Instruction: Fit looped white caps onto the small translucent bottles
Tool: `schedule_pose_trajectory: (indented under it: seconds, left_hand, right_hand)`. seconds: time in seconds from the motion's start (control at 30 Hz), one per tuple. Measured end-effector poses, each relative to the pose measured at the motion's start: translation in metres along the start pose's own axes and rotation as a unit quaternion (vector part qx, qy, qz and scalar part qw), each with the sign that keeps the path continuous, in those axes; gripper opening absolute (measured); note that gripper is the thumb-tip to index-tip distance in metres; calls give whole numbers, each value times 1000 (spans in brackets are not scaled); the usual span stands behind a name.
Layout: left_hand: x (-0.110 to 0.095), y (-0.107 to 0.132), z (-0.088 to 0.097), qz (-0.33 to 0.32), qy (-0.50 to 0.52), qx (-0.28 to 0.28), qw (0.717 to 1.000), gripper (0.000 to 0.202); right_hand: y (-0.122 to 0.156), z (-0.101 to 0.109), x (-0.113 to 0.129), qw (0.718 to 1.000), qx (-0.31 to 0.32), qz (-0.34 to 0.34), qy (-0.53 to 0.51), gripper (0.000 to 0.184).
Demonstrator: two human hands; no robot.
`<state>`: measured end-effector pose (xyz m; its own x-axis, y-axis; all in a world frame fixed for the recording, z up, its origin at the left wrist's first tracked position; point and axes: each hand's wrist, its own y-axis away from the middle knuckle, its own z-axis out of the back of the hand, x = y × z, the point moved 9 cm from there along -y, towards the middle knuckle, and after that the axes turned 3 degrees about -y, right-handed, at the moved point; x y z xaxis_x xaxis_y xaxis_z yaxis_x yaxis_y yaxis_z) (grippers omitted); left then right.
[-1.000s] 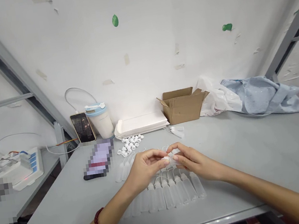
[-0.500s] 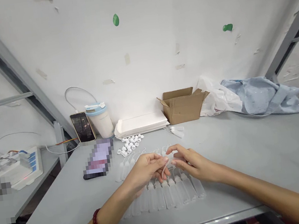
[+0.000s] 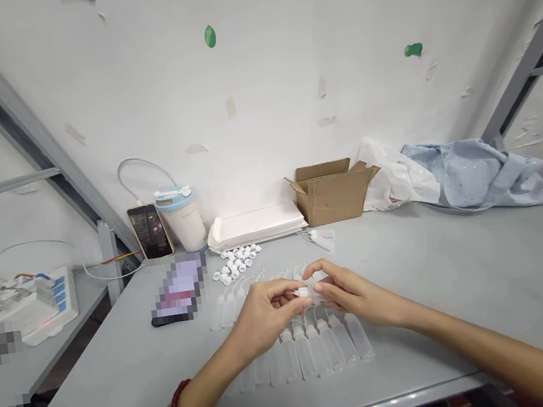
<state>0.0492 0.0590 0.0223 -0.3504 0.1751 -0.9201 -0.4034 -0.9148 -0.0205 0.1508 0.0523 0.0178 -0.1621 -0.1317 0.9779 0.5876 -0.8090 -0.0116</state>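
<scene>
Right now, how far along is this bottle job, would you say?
Looks partway. Done, it seems: a row of small clear bottles lies side by side below the hands. In hand: the left hand and right hand pinch a small white cap between them. To do: a pile of loose white caps and more bottles wait behind.

Caps (image 3: pixel 237 262) behind bottle row (image 3: pixel 312 349) (cardboard box (image 3: pixel 331 190) farther back).
</scene>
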Motion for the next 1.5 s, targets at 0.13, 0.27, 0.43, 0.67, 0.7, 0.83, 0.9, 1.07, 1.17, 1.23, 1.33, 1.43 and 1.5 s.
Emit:
schedule_pose_trajectory:
  seconds: [0.13,0.27,0.43,0.67,0.7,0.83,0.9,1.07,1.17,1.23,1.33,1.43,1.5]
  left_hand:
    - [-1,0,-6,-12,3,35,999,38]
    - [4,-2,-8,4,-5,46,999,50]
    - [4,-1,-11,6,10,57,998,35]
    - [-3,3,-6,-2,9,32,999,23]
    - [-3,2,-7,-4,13,40,999,25]
    - [1,-1,-9,-3,3,51,999,45]
    - [2,-1,-10,0,7,56,998,44]
    - [-5,3,-10,-7,24,57,998,29]
    - [-6,3,-10,-5,27,52,998,26]
    - [-5,2,-11,0,22,53,998,31]
    - [-1,0,-12,5,18,59,998,42]
    - [3,-1,-12,18,24,60,998,44]
    - [7,-1,-10,31,29,49,998,44]
  right_hand:
    - [0,0,1,1000,-5,9,-11,30]
    - [0,0,-1,1000,-7,11,-8,31]
    - [-1,-1,-4,1000,-1,0,-11,28]
    - [-2,0,-6,998,6,-15,-58,25]
    - [-2,0,-5,998,4,-13,-57,25]
    - [-1,2,-3,999,-5,-4,-44,27]
    - [0,1,-3,999,-4,-5,-43,28]
    - [-1,0,-3,999,-3,-13,-39,30]
    - [-1,0,-2,999,-2,-10,-41,29]
    - [-1,0,-2,999,-4,-7,-37,30]
    - [-2,0,-2,1000,-3,-1,-28,30]
    - [-2,-1,-1,1000,-2,16,-5,30]
    - [-2,2,2,997,-18,46,62,30]
